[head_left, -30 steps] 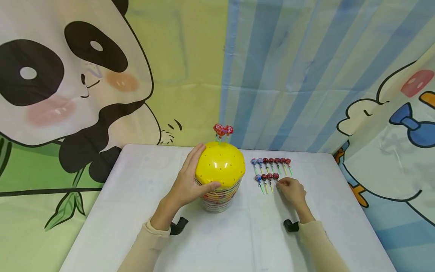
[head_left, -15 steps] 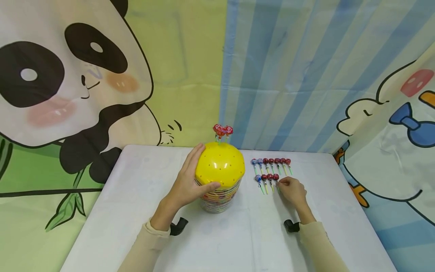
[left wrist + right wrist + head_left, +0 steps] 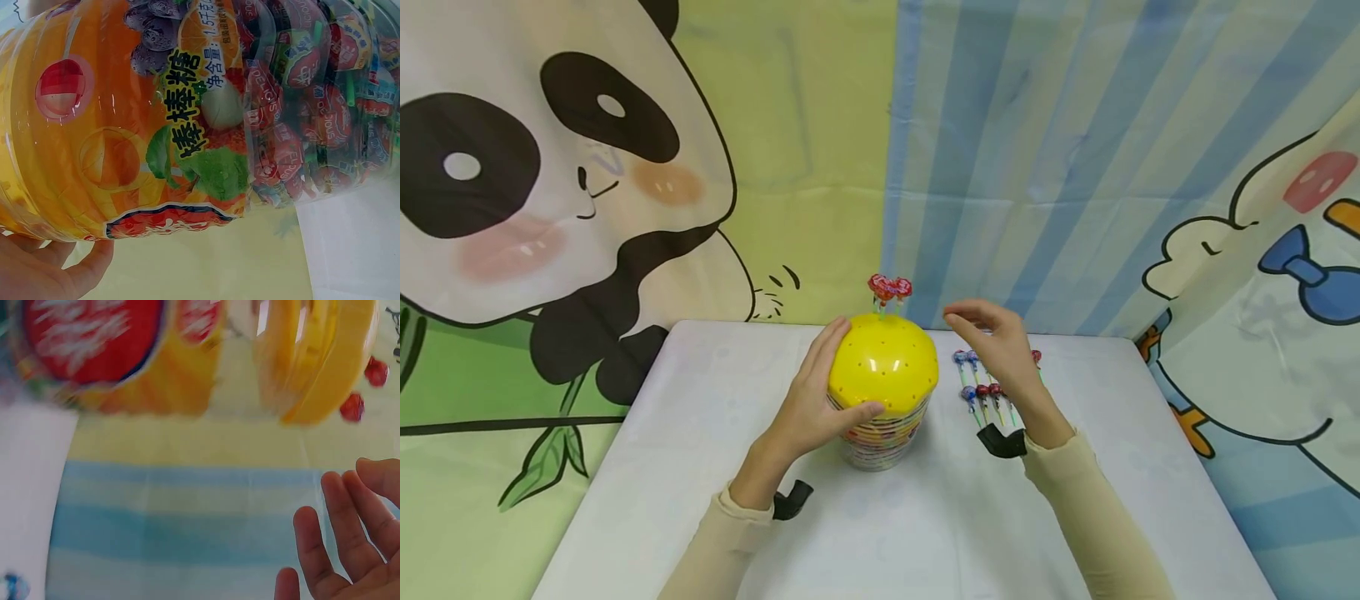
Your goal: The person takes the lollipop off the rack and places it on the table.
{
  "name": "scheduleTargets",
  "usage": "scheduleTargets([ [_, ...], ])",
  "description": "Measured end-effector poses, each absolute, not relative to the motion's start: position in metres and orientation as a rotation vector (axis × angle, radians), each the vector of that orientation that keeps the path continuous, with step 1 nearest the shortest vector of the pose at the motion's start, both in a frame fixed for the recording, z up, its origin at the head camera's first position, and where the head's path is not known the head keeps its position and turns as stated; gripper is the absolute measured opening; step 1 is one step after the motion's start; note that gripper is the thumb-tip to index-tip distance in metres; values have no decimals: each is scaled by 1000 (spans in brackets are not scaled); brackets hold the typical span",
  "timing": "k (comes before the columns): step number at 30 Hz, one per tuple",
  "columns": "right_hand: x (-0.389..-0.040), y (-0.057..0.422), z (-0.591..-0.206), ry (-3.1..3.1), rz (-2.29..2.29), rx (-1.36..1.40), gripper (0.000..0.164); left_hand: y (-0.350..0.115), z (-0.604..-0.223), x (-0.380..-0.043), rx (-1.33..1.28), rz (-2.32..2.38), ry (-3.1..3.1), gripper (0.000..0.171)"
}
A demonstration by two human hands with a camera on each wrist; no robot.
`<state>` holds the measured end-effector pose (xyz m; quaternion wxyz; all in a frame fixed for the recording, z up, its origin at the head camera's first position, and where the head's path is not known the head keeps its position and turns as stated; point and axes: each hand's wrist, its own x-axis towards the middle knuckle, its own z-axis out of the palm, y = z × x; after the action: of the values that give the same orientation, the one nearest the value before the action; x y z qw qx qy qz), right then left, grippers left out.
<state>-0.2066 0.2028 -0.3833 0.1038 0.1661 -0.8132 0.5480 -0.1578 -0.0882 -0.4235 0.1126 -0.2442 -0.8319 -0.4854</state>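
A clear candy jar point(image 3: 883, 437) with a yellow, hole-dotted lid point(image 3: 883, 362) stands upright on the table. Red-wrapped lollipops point(image 3: 889, 288) stick up from the lid's far side. My left hand point(image 3: 811, 408) holds the jar near its top, thumb in front and fingers along the left side. The left wrist view shows the fruit-printed label point(image 3: 181, 119) and wrapped lollipops inside point(image 3: 312, 106). Raised right of the lid, my right hand point(image 3: 996, 346) is apart from it. In the right wrist view its fingers point(image 3: 344, 531) look fairly straight, with nothing seen between them.
Two rows of lollipops lie on the white table point(image 3: 700, 467) to the right, including a blue one point(image 3: 968, 393); my right hand and wrist partly cover them. Cartoon-printed cloth point(image 3: 805, 167) hangs behind the table. Black curved pieces point(image 3: 793, 500) sit at both wrists.
My right hand has left the near lollipop row and risen up and leftward toward the lid. The left hand and jar stay in place.
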Motion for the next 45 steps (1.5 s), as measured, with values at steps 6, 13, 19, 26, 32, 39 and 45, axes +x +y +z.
scheduleTargets([
  [6,-227,169,-367,-2468,1887,611,32,-88,-423,-157,-710,-1451,-2452,105],
  [13,-238,153,-367,-2459,1980,693,24,-89,-422,-157,-706,-1451,-2455,105],
  [19,-240,150,-368,-2430,1964,700,28,-89,-422,-156,-705,-1443,-2453,105],
  [26,-238,152,-363,-2367,1966,672,25,-89,-423,-157,-711,-1443,-2451,105],
  [32,-227,174,-364,-2424,1837,594,29,-87,-424,-156,-708,-1452,-2436,104],
  [39,-209,226,-399,-2557,1540,434,29,-86,-426,-157,-716,-1433,-2430,105],
  [45,-196,272,-436,-2629,1398,211,31,-87,-425,-157,-702,-1429,-2443,105],
])
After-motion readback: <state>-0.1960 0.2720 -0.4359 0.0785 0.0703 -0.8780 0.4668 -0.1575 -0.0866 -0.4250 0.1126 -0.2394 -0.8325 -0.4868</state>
